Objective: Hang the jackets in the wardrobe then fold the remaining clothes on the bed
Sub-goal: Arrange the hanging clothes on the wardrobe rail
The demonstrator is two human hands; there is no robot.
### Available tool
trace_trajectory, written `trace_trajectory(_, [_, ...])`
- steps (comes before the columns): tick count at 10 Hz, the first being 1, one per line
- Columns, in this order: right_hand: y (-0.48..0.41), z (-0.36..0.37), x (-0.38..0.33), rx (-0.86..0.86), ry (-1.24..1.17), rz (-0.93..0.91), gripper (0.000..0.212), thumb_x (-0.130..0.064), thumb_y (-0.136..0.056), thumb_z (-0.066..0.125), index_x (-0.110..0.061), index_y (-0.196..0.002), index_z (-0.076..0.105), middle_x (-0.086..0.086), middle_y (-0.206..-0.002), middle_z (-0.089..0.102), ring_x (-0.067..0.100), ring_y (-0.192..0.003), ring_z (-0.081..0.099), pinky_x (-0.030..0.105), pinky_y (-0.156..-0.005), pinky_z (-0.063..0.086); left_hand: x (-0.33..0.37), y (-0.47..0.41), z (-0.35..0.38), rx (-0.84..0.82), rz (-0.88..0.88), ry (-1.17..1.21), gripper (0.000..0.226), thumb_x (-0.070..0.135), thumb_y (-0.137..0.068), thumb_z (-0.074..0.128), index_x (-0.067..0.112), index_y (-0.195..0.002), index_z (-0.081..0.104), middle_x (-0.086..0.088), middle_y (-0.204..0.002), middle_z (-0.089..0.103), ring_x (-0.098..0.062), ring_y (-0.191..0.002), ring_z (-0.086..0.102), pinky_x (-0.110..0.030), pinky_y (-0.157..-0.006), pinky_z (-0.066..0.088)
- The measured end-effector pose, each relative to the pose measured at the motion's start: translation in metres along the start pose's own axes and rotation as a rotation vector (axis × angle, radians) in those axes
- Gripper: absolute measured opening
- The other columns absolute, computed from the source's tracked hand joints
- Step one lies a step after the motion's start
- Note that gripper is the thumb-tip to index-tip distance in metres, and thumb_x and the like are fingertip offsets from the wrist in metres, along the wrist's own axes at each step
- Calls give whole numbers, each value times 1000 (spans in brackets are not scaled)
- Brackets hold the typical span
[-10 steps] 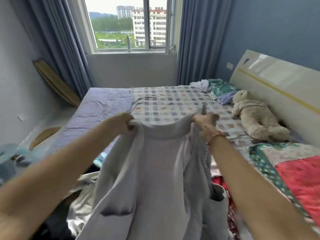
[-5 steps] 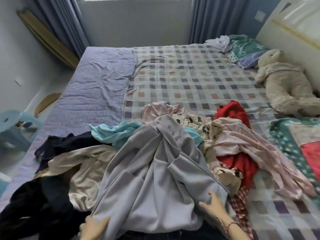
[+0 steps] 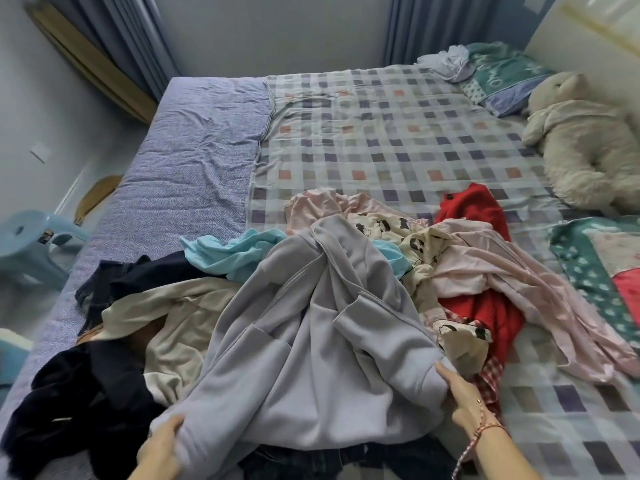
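Observation:
A light grey zip jacket point(image 3: 311, 358) lies crumpled on top of a pile of clothes at the near edge of the bed point(image 3: 381, 140). My left hand point(image 3: 161, 448) grips its lower left hem at the bottom of the view. My right hand point(image 3: 462, 398), a red string bracelet on the wrist, holds the jacket's lower right edge with fingers tucked under the cloth. Around the jacket lie a cream garment point(image 3: 173, 317), dark navy clothes point(image 3: 79, 400), a light blue piece point(image 3: 228, 254), pink garments point(image 3: 519, 282), a red knit point(image 3: 481, 306) and a cartoon-print piece point(image 3: 391, 226).
A plush bear point(image 3: 581, 143) lies by the headboard on the right, with a teal pillow point(image 3: 498, 74) behind it. A patchwork quilt point(image 3: 602, 268) covers the right edge. A blue plastic stool point(image 3: 31, 244) stands on the floor at left. Curtains hang at the back.
A second ago I held the grey jacket up by its collar; it now lies on the pile. My hands have moved to its lower edge and taken hold of it.

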State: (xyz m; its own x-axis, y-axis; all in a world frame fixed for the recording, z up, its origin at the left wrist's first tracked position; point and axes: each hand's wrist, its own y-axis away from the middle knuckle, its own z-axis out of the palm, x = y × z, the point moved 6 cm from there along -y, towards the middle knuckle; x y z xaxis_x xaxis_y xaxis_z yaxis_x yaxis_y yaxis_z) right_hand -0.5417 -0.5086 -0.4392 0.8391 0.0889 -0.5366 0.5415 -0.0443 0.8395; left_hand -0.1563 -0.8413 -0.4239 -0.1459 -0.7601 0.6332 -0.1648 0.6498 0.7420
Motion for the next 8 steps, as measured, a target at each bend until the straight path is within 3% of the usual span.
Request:
trace_trajectory(1, [44,15,-34,-81,0,-150,24,-6,-84,63,-1,-106,59,16,-120,58,28,-100,52,38,-87,42,54,69,18,-85,108,-17,40,9,-92,49,-11,-127,46,-15,-120,51,-29,-108,50,-36,-78,42])
trace_trajectory(2, [106,29,-65,-155,235,-738,33,7,-83,57,-14,-108,60,5,-101,64,24,-93,59,35,-83,49,96,125,42,-225,600,-225,44,25,-77,66,-6,-108,59,-7,-95,65,-26,-97,60,-29,-67,46])
trace_trajectory(3, [173,51,-39,-238,749,-1399,23,-2,-72,47,-23,-76,57,-11,-70,51,8,-65,49,16,-60,40,68,184,79,-560,1151,-730,31,11,-75,62,15,-106,62,25,-79,58,2,-74,60,-9,-62,43])
trace_trajectory(4, [156,60,27,-255,1184,-1467,15,-9,-68,41,-23,-72,43,-4,-65,48,17,-57,52,24,-53,31,-30,167,92,-666,981,-1132,59,19,-45,73,26,-101,56,9,-79,46,-10,-66,42,-20,-53,35])
trace_trajectory(5, [111,37,80,-133,1162,-782,21,-3,-82,44,-22,-77,35,-1,-83,48,27,-74,51,32,-58,31,-90,155,84,-548,649,-1248,52,33,-38,85,17,-82,63,-5,-79,57,-23,-72,59,-32,-54,48])
trace_trajectory(6, [94,19,120,-101,539,-158,19,1,-70,59,-3,-86,49,13,-83,57,30,-77,54,28,-58,40,-129,143,61,-345,255,-1012,13,24,-85,51,13,-90,46,-7,-102,49,-25,-103,51,-31,-89,43])
trace_trajectory(7, [104,31,144,-254,96,217,18,4,-55,48,-3,-72,51,11,-67,52,26,-63,50,25,-54,40,-145,142,55,-179,-112,-575,20,12,-90,44,-2,-91,59,-18,-89,58,-31,-87,58,-36,-85,51])
trace_trajectory(8, [115,43,144,-359,5,358,3,-7,-77,51,-8,-78,54,11,-76,57,24,-66,51,30,-61,37,-158,155,55,-40,-377,-26,28,10,-90,37,-9,-103,53,-28,-93,53,-40,-90,57,-33,-70,56])
